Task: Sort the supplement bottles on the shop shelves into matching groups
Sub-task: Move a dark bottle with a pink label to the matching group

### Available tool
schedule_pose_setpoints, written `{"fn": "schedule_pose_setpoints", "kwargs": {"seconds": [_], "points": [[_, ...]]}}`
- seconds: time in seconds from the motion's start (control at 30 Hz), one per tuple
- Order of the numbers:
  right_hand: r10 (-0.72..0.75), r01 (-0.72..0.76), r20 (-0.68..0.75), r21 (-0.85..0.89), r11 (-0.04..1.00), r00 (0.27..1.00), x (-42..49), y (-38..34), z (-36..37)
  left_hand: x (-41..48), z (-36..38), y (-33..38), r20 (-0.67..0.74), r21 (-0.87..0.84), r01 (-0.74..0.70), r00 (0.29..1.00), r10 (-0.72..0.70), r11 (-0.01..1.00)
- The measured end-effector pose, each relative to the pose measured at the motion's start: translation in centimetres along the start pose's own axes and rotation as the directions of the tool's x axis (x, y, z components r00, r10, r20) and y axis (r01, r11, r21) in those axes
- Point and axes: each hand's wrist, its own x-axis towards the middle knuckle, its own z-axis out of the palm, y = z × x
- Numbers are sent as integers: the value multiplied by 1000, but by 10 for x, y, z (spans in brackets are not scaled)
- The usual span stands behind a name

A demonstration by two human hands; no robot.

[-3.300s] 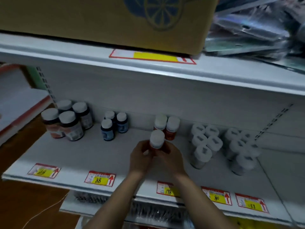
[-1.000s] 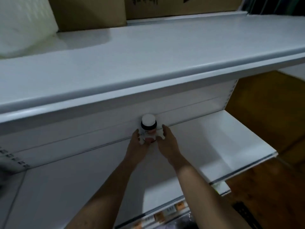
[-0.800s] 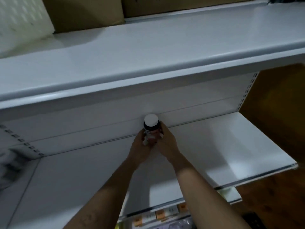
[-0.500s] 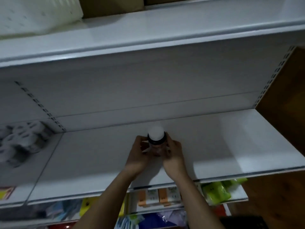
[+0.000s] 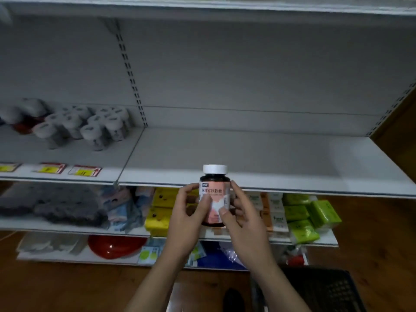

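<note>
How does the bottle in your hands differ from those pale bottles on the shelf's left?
The held bottle is dark with a pink label; the pale bottles look whitish all over. Its cap is plain; theirs carry dark print. Left hand and right hand grip it in the air; the pale bottles stand on the shelf. All have white caps.
</note>
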Motion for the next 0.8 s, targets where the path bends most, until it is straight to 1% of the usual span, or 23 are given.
{"fn": "schedule_pose_setpoints", "kwargs": {"seconds": [0.13, 0.3, 0.43, 0.6, 0.8], "points": [[-33, 33, -18, 9, 999, 999, -57, -12, 36, -52, -44, 2, 17, -73, 3, 1000, -1, 997], [23, -28, 67, 75, 997, 997, -101, -25, 57, -94, -74, 6, 36, -193, 17, 999, -10, 981], [25, -37, 111, 103, 994, 994, -121, -31, 59, -119, -87, 8, 54, -216, 22, 998, -11, 976], [26, -49, 133, 173, 984, 991, -135, -30, 47, -139, -85, 15, 60, -201, -4, 998, 17, 979], [-5, -18, 110, 207, 978, 994, -139, -30, 8, -149, -42, 23, 60, -204, 4, 998, 8, 979]]}}
